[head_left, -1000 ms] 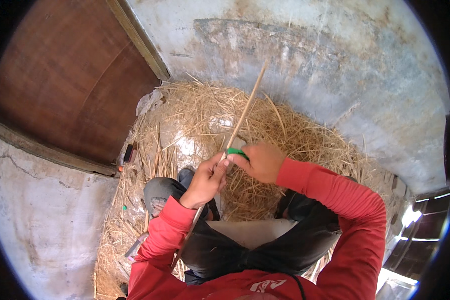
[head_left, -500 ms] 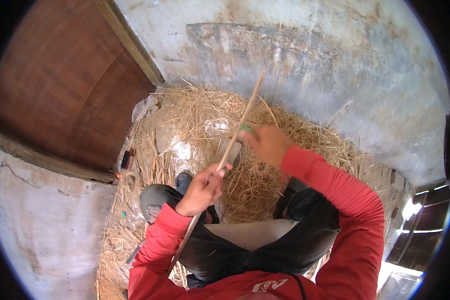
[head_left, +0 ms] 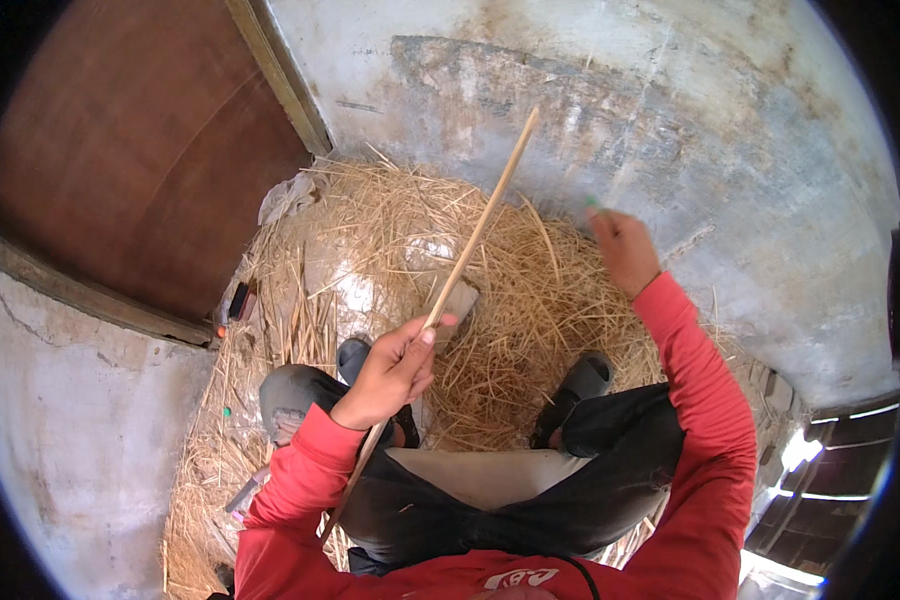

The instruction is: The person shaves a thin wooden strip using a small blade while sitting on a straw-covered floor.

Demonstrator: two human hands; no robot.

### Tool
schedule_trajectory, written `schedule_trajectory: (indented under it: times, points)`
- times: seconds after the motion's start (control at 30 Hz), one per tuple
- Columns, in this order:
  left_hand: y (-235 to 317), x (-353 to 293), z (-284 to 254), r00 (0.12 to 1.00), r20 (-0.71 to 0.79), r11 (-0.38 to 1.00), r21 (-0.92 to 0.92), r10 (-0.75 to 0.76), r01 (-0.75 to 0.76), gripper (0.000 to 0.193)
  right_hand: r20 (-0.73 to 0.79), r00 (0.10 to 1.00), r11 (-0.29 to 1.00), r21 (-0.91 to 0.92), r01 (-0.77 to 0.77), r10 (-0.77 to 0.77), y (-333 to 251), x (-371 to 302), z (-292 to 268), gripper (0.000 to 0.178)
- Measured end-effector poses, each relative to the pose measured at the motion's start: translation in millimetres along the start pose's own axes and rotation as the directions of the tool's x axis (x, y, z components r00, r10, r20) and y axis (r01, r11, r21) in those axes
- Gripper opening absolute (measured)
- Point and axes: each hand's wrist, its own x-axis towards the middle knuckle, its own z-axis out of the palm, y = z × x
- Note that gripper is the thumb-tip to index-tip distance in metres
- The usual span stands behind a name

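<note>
A long, thin, pale strip of wood or bamboo (head_left: pixel 488 216) slants from beside my left forearm up toward the wall. My left hand (head_left: pixel 388 372) is closed around it, thumb on top. Its far end stands free in front of the wall. Away to the right of the strip, my right hand (head_left: pixel 625 252) is raised and closed. A small green thing (head_left: pixel 592 203) sticks out at its fingertips, blurred; its kind does not show. Beyond my left hand a greyish block (head_left: pixel 457 304) lies among pale shavings (head_left: pixel 515 345).
Shavings spread between my feet and up to the stained wall (head_left: pixel 610 110). A brown door panel (head_left: pixel 140 170) is at the left, with a small black object (head_left: pixel 239 300) near its frame. Long strips (head_left: pixel 305 320) lie left of my knee. A pale cloth (head_left: pixel 288 197) sits by the corner.
My right hand has moved right, away from the strip, carrying the green thing. The strip's far end now reaches higher in view. My left hand still grips it.
</note>
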Motion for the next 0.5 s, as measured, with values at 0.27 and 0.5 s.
schedule_trajectory:
  times: [0.27,0.5]
  points:
    - [4.7,13.2,12.5,1.000,-0.021,1.000,-0.002,-0.010,0.010,0.040,0.421,0.834,0.934,0.143,0.326,-0.356,-106.9,-62.2,59.0,0.057]
    - [-7.3,2.0,12.9,1.000,-0.018,0.985,0.172,0.015,-0.011,0.037,0.266,0.951,0.985,-0.019,0.170,-0.159,-66.6,6.9,29.7,0.061]
